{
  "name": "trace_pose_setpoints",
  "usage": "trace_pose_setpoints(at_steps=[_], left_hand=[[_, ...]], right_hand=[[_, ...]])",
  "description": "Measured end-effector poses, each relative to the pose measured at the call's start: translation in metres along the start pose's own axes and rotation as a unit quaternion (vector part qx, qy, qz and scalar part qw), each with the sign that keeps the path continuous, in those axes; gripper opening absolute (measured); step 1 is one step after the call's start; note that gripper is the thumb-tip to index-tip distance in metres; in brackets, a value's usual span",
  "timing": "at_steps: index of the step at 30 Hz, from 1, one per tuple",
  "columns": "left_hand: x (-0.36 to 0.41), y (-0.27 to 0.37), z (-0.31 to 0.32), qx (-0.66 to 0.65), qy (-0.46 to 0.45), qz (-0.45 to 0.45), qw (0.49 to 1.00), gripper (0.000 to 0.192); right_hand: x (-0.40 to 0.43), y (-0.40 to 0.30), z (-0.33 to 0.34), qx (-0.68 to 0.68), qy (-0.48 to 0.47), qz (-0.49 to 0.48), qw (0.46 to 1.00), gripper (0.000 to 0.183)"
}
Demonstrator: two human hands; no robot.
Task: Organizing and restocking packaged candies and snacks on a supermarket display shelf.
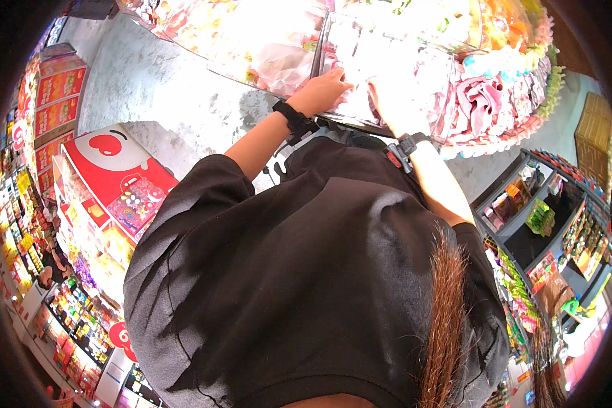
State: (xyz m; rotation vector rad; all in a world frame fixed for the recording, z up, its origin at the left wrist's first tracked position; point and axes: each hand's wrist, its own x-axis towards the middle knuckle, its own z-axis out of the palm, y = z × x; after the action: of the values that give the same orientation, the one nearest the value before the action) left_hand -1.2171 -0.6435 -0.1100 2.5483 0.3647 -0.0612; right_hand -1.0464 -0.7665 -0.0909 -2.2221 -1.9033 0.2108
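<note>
My left hand (327, 93), with a black strap on its wrist, reaches over a dark-edged display bin (354, 125). Its fingers are curled inward above pale, glaring goods. Beside it, my right hand (379, 101) is also over the bin, a strapped device at its wrist. Strong glare washes out most of that hand, and I cannot tell whether either hand holds anything. Left of the bin's dark divider (320, 48) lie goods in clear plastic wrapping (285, 64). Pink-wrapped packets (482, 99) are heaped to the right.
A frilled trim (512, 140) borders the rounded display. Grey floor (127, 76) shows at left. A red-and-white display case (112, 163) and stacked red cartons (58, 94) stand left; a dark shelf unit (533, 219) and a yellowish-brown box (594, 135) stand right.
</note>
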Motion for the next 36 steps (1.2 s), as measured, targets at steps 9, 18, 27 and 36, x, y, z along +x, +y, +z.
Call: trace_pose_setpoints(at_steps=[9,18,27,36], left_hand=[[0.011,0.006,-0.005,0.011,0.089,-0.002,0.996,0.024],[0.045,0.014,0.028,0.258,0.016,0.041,0.965,0.009],[0.064,0.002,0.042,0.144,0.125,0.039,0.981,0.010],[0.043,0.034,0.027,0.103,0.033,0.086,0.990,0.025]], right_hand=[[-0.019,0.067,-0.027,0.264,0.017,0.191,0.945,0.029],[-0.054,0.071,0.001,0.149,-0.059,0.011,0.987,0.027],[-0.045,0.028,0.055,0.067,-0.087,0.093,0.990,0.031],[-0.070,0.089,-0.004,0.008,-0.064,0.141,0.988,0.026]])
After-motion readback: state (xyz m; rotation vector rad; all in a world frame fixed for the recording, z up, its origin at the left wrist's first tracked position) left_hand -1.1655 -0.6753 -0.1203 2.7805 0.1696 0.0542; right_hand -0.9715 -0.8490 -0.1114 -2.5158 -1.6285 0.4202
